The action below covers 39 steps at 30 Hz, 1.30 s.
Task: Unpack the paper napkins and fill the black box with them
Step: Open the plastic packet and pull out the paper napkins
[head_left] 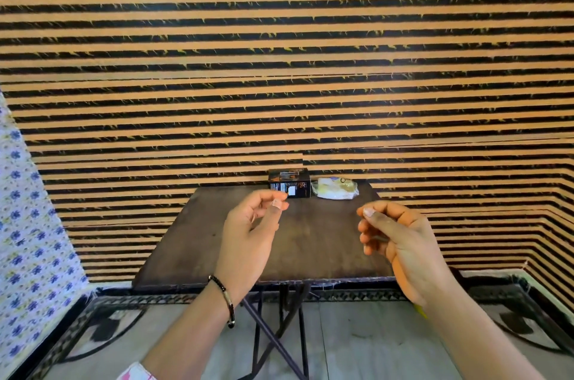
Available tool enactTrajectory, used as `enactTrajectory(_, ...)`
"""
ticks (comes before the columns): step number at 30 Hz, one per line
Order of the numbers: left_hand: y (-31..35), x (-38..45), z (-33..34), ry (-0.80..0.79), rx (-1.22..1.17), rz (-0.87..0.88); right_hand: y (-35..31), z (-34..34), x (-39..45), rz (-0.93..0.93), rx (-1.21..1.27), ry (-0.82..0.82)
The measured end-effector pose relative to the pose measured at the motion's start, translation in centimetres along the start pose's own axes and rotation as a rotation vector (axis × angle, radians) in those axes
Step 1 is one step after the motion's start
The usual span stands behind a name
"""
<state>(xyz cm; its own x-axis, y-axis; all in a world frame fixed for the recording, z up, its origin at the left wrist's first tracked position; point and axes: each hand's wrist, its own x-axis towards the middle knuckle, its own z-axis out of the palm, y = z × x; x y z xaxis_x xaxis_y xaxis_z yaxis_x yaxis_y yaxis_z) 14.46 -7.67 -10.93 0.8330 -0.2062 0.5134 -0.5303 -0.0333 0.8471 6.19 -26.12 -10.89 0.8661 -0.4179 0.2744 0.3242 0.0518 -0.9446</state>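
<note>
A small black box with orange print stands at the far edge of the dark wooden table. Right beside it lies a clear plastic pack of pale yellow paper napkins. My left hand hovers over the table's middle, below and in front of the box, fingers loosely curled and holding nothing. My right hand floats over the table's right side, in front of the napkin pack, fingers also loosely curled and empty. Neither hand touches the box or the pack.
The folding table stands on crossed metal legs against a wall with black and orange stripes. A blue-flowered cloth hangs at the left. The floor has pale tiles with a dark patterned border.
</note>
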Motion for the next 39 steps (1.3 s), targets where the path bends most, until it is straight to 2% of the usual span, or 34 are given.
enactTrajectory(9,-8.1,8.7,0.6,-0.059,-0.069,-0.092,7.0,2.7,9.3,0.144,0.057,0.056)
enactTrajectory(18,-15.1,14.2,3.5,-0.075,-0.141,-0.245,12.1,1.3,15.4,0.281,0.074,0.152)
enactTrajectory(31,-23.1,26.5,15.3,-0.058,-0.132,-0.354,17.4,-6.3,31.4,0.373,0.076,0.205)
enactTrajectory(39,-29.8,31.8,22.2,-0.035,-0.085,-0.489,21.4,-12.0,40.6,0.48,0.053,0.13)
